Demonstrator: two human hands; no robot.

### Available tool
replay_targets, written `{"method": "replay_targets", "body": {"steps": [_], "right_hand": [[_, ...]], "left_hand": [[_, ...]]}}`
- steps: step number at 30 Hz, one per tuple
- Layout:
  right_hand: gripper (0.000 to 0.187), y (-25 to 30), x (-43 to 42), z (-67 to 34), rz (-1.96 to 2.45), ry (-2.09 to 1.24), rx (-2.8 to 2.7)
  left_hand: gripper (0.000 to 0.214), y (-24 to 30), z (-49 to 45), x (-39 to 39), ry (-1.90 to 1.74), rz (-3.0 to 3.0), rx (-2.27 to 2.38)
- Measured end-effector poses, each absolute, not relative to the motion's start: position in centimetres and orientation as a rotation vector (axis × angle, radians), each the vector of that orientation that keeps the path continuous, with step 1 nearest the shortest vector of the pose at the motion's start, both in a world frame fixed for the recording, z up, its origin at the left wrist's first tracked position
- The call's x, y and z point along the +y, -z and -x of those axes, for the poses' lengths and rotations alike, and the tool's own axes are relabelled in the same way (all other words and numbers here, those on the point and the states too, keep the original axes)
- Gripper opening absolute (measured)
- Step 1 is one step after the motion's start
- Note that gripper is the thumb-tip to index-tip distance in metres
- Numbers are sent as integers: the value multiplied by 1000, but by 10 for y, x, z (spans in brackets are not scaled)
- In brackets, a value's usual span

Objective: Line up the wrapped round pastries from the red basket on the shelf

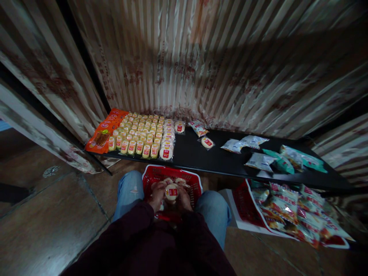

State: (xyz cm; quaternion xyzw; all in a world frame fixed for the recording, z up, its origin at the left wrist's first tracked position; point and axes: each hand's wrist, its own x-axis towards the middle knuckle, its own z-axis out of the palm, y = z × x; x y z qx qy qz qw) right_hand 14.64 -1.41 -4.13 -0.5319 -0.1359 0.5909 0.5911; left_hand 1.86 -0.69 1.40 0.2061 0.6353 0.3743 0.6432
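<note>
Between my knees stands a red basket [195,182] with a white rim, and several wrapped round cakes lie inside it. Over the basket, my left hand [157,195] and my right hand [184,197] close on a round pale cake [171,192] in clear wrapping, its red label facing up. Each hand grips one side of it. On the black shelf [186,153] ahead, a column of similar white wrapped cakes [166,152] stands beside rows of small yellow wrapped cakes [139,147]. Two more round cakes [207,142] lie apart to their right.
An orange bag [106,130] lies at the shelf's left end. Silver packets [260,161] and green packets [278,161] lie at the right. A second red basket [243,199], full of snack bags [284,203], stands right of my knee. A striped curtain [184,57] hangs behind.
</note>
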Motion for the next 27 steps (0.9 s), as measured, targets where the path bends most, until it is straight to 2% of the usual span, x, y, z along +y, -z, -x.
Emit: {"method": "replay_targets", "body": {"steps": [12,19,27], "right_hand": [[35,23,-24,-141,1335,-1286,-286],[36,21,-21,-145,1269,-1417,-206],[34,2,-17,-148,1213,-1508,-118]], "left_hand": [[20,-21,-25,12,-876,-558,1352],[4,-36,-24,11,-925,-551,1403],[7,-36,-28,9,-886,-660,1375]]}}
